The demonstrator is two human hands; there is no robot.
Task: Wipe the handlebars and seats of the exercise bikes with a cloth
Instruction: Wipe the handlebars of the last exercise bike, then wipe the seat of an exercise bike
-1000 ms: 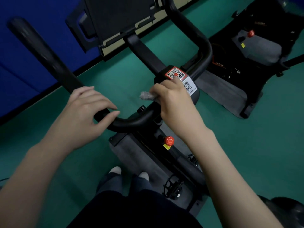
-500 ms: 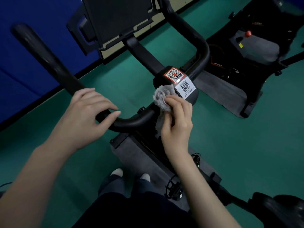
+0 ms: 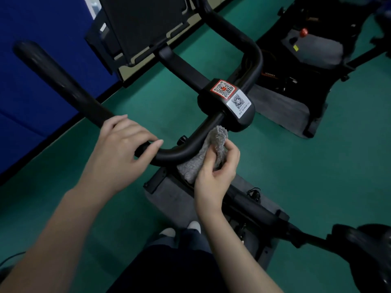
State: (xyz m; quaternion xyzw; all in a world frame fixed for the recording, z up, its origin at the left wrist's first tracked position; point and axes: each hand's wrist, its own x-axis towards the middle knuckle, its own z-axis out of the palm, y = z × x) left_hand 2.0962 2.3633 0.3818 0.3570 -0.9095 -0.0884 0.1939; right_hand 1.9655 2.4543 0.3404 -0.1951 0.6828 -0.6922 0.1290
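A black handlebar [image 3: 63,81] of the exercise bike curves across the middle of the head view. My left hand [image 3: 120,144] grips its left bend, fingers curled over the bar. A grey fluffy cloth [image 3: 203,157] hangs against the near side of the bar, just below the centre clamp [image 3: 227,102] with two QR stickers. My right hand [image 3: 215,174] pinches that cloth from below, thumb and fingers bunched around it. The bike's black seat [image 3: 370,250] shows at the bottom right edge.
A black tablet holder [image 3: 143,24] rises ahead of the bar. A second exercise bike [image 3: 313,51] stands at the upper right on a grey mat. Blue wall panels [image 3: 31,85] run along the left. Green floor surrounds the bikes; my feet [image 3: 179,229] stand below.
My right hand came off the top of the bar beside the clamp and dropped below it, now holding the cloth against the bar's near side. My left hand kept its grip.
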